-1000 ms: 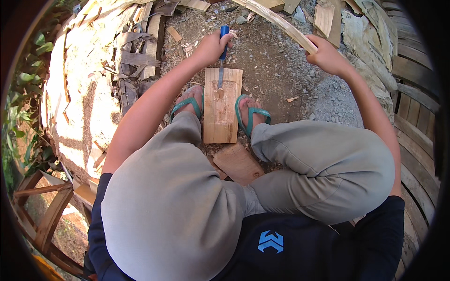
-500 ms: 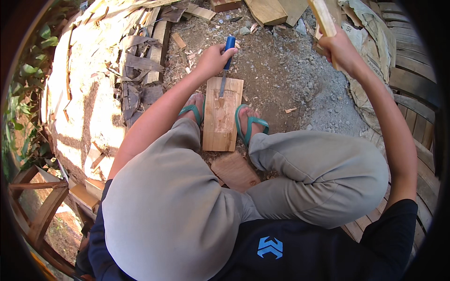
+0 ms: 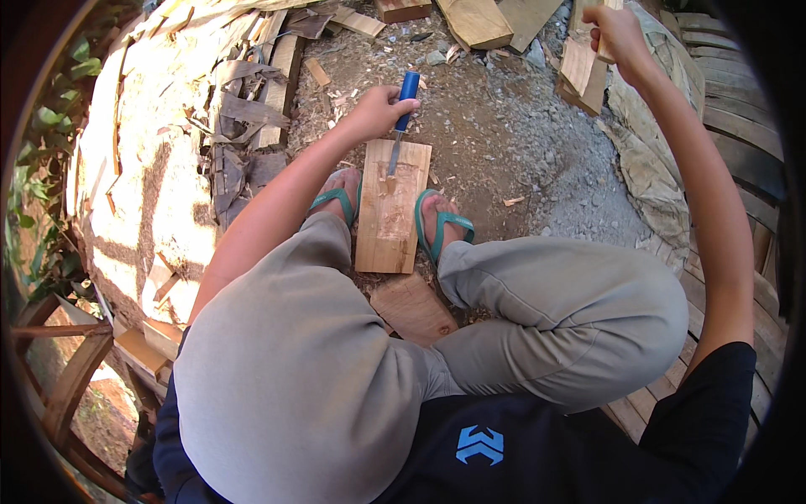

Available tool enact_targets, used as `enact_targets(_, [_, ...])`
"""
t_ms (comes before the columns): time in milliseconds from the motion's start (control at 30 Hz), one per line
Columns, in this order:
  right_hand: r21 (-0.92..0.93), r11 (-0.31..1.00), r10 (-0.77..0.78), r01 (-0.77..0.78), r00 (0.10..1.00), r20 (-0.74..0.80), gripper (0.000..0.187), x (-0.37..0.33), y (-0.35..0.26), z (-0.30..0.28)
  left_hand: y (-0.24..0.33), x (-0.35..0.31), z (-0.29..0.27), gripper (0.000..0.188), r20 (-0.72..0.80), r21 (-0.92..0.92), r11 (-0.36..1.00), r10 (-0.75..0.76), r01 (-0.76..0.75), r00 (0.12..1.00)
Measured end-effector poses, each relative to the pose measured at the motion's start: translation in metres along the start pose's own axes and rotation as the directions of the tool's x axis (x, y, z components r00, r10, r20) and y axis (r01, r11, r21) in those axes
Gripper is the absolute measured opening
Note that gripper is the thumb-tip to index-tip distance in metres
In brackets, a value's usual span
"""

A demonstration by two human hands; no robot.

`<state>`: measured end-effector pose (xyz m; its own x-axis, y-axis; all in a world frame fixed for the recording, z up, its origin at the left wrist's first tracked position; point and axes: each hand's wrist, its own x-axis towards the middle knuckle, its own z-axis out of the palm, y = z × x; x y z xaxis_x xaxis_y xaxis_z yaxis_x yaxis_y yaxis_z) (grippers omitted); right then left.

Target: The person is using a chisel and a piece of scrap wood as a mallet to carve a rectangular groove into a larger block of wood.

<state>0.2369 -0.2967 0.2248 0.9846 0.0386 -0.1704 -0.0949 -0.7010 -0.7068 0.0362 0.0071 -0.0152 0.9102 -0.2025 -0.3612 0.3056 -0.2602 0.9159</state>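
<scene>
My left hand [image 3: 375,112] is closed round the blue handle of a chisel [image 3: 408,91], its thumb lying across the handle. The chisel leans slightly, and its blade meets the worked hollow of a rectangular wooden block [image 3: 384,254]. That block lies lengthwise on the ground between my sandalled feet, its middle rough and chipped. Raised at the far right, my right hand [image 3: 622,38] grips a pale wooden bar [image 3: 605,53]. The bar's upper end runs out at the top of the picture, and the hand is well apart from the chisel.
Under the block's near end lies another wood piece [image 3: 413,307]. Wood chips and gravel cover the ground [image 3: 512,160]. Offcuts [image 3: 474,21] sit at the far side, bark strips and boards [image 3: 243,109] at left. Crumpled sacking [image 3: 646,143] and a slatted wooden surface [image 3: 739,101] lie right.
My right hand has risen up and to the right with the wooden bar. The chisel stays on the block in my left hand; the view has shifted slightly.
</scene>
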Motion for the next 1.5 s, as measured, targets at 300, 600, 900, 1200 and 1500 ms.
enact_targets(300, [-0.468,0.883,0.293,-0.009,0.792,0.536,0.034,-0.102,-0.035,0.026,0.0,-0.014,-0.005,0.04,-0.078,0.13,0.99,-0.041,0.051,0.996])
enact_targets(600, [-0.554,0.788,0.133,0.268,0.804,0.579,0.055,-0.131,0.018,0.065,-0.006,-0.012,0.001,0.046,-0.099,0.133,0.989,-0.053,0.066,0.994])
enact_targets(900, [-0.29,0.956,0.056,-0.039,0.997,0.051,0.019,-0.016,-0.082,0.01,-0.011,-0.017,0.0,0.046,-0.104,0.157,0.986,-0.041,0.057,0.994])
enact_targets(1200, [-0.461,0.888,0.277,-0.011,0.812,0.514,0.043,-0.095,-0.019,0.047,-0.012,-0.017,0.001,0.043,-0.116,0.183,0.98,-0.052,0.073,0.992])
enact_targets(1500, [0.124,0.99,0.086,-0.068,0.985,-0.147,0.009,0.041,-0.044,-0.019,0.001,-0.013,0.017,0.043,-0.086,0.163,0.984,-0.052,0.065,0.995])
